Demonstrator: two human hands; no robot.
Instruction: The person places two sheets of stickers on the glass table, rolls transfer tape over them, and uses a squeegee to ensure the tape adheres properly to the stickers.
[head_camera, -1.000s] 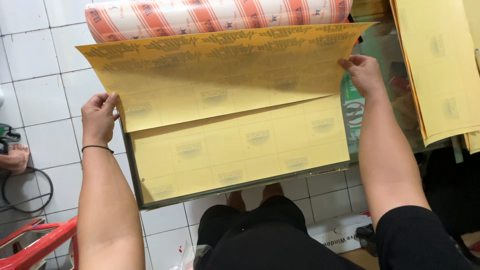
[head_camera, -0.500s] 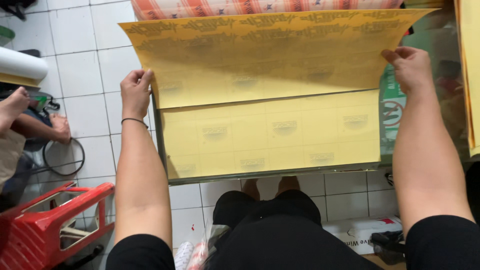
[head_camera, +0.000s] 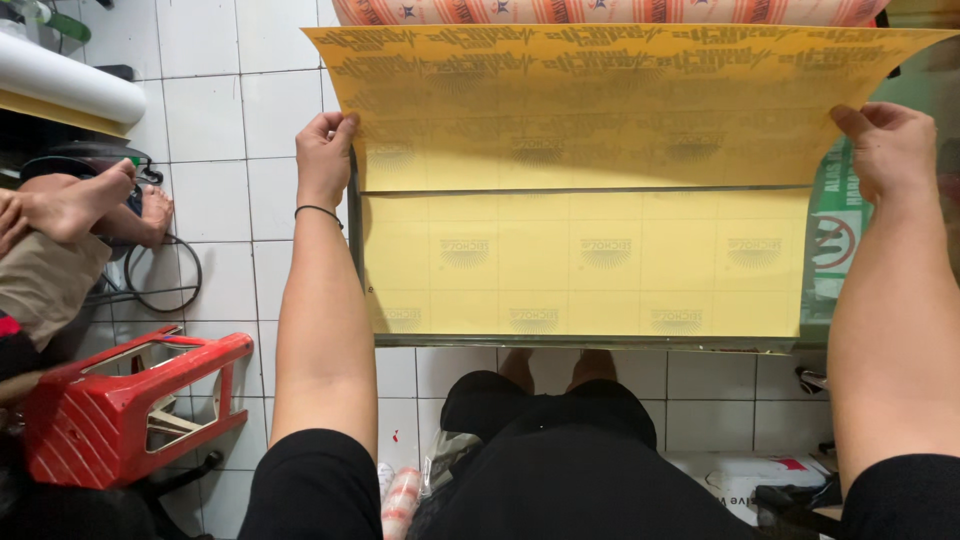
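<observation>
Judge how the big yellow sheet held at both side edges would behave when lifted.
The yellow sheet probably flexes rather than staying stiff: it curves between the left hand and right hand. It looks thin, so likely light, and may crease.

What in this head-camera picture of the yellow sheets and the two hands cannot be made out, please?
- Lower yellow sheet: its far part is hidden under the lifted yellow sheet.
- Left hand and right hand: fingertips are tucked behind the lifted sheet's edges, so the grip is only partly seen.
- Patterned roll: cut off by the top edge.
- Faint printed marks on the sheets: too small to tell.
</observation>
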